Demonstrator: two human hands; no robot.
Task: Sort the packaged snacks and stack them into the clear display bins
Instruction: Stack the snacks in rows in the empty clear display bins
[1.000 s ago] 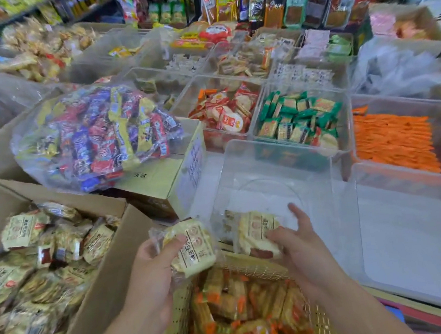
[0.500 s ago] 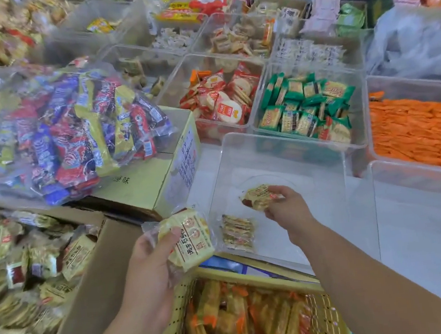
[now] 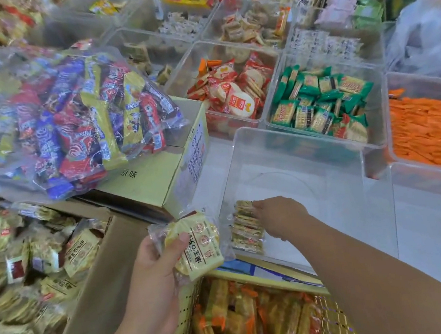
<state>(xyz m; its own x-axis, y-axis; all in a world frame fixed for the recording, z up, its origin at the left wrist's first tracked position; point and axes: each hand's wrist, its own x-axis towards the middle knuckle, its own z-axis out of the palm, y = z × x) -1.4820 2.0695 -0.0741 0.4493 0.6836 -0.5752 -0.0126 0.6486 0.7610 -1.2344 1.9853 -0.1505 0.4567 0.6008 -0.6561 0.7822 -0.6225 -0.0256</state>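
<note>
A row of snack packets stands on edge in the near-left corner of the clear bin, beneath the fingertips of the right hand (pinching or merely touching, I cannot tell), while the left hand grips a yellow packet just outside it.

Left hand grips a pale yellow snack pack just left of the clear bin. Right hand, inside the bin, touches a row of packs at its near left corner; grip not discernible. Cardboard box of similar packs, near left.
</note>
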